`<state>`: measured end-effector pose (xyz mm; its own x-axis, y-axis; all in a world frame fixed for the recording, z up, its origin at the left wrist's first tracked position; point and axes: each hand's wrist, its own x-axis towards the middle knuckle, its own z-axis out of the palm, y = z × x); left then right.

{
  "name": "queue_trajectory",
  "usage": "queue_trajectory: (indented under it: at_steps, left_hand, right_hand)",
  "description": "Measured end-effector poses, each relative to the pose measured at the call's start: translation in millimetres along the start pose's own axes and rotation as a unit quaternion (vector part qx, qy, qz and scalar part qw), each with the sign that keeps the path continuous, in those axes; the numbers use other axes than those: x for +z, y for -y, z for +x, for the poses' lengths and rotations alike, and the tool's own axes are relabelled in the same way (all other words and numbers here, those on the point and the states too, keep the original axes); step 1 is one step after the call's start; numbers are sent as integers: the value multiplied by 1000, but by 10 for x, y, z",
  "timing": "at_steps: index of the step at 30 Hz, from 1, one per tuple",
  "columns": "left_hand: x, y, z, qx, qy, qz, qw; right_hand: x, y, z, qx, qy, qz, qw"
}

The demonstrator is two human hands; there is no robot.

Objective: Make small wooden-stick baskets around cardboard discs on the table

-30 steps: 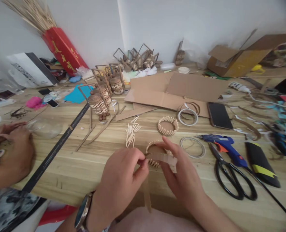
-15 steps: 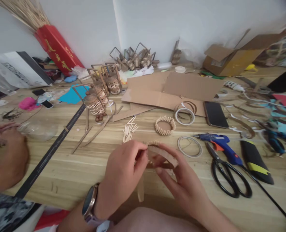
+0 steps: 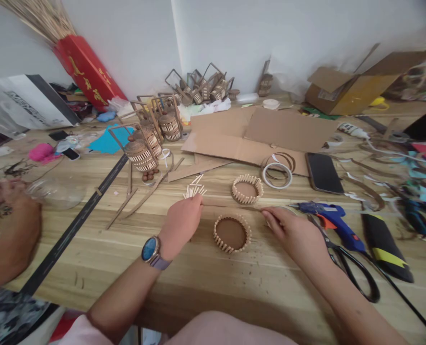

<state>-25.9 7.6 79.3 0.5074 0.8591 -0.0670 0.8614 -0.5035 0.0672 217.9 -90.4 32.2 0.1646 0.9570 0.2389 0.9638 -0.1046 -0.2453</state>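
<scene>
One wide wooden surface [image 3: 101, 268] carried everything, with flattened cardboard [image 3: 220, 139] lying across its upper middle. Near the centre of the frame, a thin brown strip [image 3: 220, 204] ran almost level, drawn fairly straight. My left fingers [image 3: 197, 202] pinched it on one side and my right fingers [image 3: 271, 216] on the other, both sets closed on it. I judged it light and bendy, likely to crease if twisted sharply, so a flat pinch toward each end seemed the best hold. Below it sat one stick-edged round [image 3: 230, 232], and above it another round [image 3: 247, 189]; both looked light, with rims that pressure might loosen, so I thought gripping low around the outside safer. Smallest were the loose pale sticks [image 3: 195, 189] beside my left fingers, probably stiff, very light and apt to roll.
</scene>
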Motion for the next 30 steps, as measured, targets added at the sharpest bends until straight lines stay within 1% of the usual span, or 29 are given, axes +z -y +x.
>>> queue_trajectory:
  at_steps: [2,5,9,12,14,16,18,20,22,25,27,30]
  left_hand:
    - [79,-10,44,7,24,11,1000]
    - [173,-25,14,23,51,10,998]
    - [216,-65,-169,55,84,-11,995]
    - [244,-110,-345,67,109,-70,989]
    - [289,-144,-443,73,110,-131,983]
    - [348,-180,-513,80,95,-191,974]
    - [404,-212,-556,83,81,-237,965]
    - [442,-236,-581,88,78,-267,956]
    - [462,-251,-597,101,81,-281,951]
    - [472,-261,-615,117,77,-273,952]
    - [472,-268,-619,121,74,-262,955]
    - [466,-286,-606,118,84,-246,958]
  right_hand:
    - [84,50,14,9,19,-27,999]
    - [138,115,-45,8,51,-57,997]
    - [142,139,-252,-7,79,-73,994]
    - [172,160,-442,-48,73,-69,994]
    - [208,203,-542,-78,56,-53,994]
    - [241,265,-605,-98,46,-27,994]
    - [261,329,-635,-108,41,4,993]
    - [262,383,-649,-102,36,36,993]
    - [244,422,-658,-84,43,65,993]
    - [197,451,-675,-64,74,89,991]
    - [171,452,-685,-62,90,96,989]
    - [152,439,-695,-64,99,111,987]
